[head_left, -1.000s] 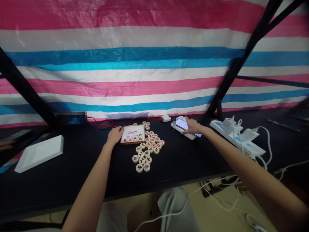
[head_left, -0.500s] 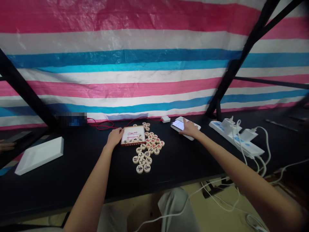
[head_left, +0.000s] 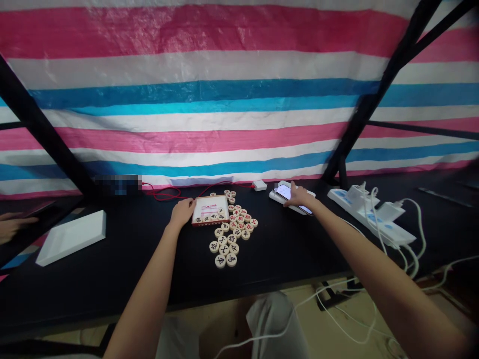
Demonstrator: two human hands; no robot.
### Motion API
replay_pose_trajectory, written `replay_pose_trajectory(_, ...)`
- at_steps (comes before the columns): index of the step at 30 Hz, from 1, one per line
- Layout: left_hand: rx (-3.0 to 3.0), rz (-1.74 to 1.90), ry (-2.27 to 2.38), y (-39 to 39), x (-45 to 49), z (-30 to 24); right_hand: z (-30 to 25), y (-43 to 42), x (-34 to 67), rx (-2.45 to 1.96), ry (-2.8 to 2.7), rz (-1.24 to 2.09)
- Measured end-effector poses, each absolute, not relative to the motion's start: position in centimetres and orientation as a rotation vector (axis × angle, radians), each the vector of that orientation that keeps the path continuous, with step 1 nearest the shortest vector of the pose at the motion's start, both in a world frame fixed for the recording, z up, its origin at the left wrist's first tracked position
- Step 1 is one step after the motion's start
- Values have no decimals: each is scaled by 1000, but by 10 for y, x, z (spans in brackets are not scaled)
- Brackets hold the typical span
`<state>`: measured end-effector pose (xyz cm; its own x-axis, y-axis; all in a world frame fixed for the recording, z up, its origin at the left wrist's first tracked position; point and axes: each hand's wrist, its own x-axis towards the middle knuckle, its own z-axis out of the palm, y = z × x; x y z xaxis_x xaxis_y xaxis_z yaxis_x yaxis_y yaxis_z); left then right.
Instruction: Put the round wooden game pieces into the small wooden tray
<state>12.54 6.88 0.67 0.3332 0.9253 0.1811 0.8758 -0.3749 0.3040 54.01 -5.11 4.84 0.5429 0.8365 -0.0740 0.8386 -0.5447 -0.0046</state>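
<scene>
My left hand (head_left: pixel 182 212) rests on the left edge of a small red-rimmed box (head_left: pixel 210 209) with a few wooden chess discs inside; its fingers curl over the rim. Several round chess discs (head_left: pixel 232 232) with red and black characters lie loose on the black table (head_left: pixel 112 269) to the right of and in front of the box. My right hand (head_left: pixel 298 197) lies on a lit phone (head_left: pixel 286 192) that sits on a white block (head_left: pixel 295 205), fingers laid over the screen.
A white tray (head_left: pixel 71 237) lies at the left. A white power strip (head_left: pixel 374 217) with plugs and cables sits at the right. A red cable (head_left: pixel 164 193) and a small white adapter (head_left: pixel 259 186) run along the striped tarp. Another person's hand (head_left: pixel 11 227) shows at the far left edge.
My right hand shifted slightly on the phone and the phone moved a little under it. My left hand stayed on the box. The view drifted slightly.
</scene>
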Motion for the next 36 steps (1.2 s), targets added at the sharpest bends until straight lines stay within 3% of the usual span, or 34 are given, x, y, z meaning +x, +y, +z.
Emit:
replay_pose_trajectory(17, 2458, 505, 1628, 68, 126, 5, 33, -31, 590, 2932, 1319, -21)
replay_pose_trajectory(25, 2434, 476, 1642, 70, 126, 7, 33, -54, 577, 2826, 1465, 319)
replay_pose_trajectory(29, 2456, 479, 1625, 70, 125, 8, 37, -73, 527, 2677, 1816, 547)
replay_pose_trajectory(36, 2540, 360, 1612, 70, 111, 17, 44, -60, 411, 2103, 2690, 167)
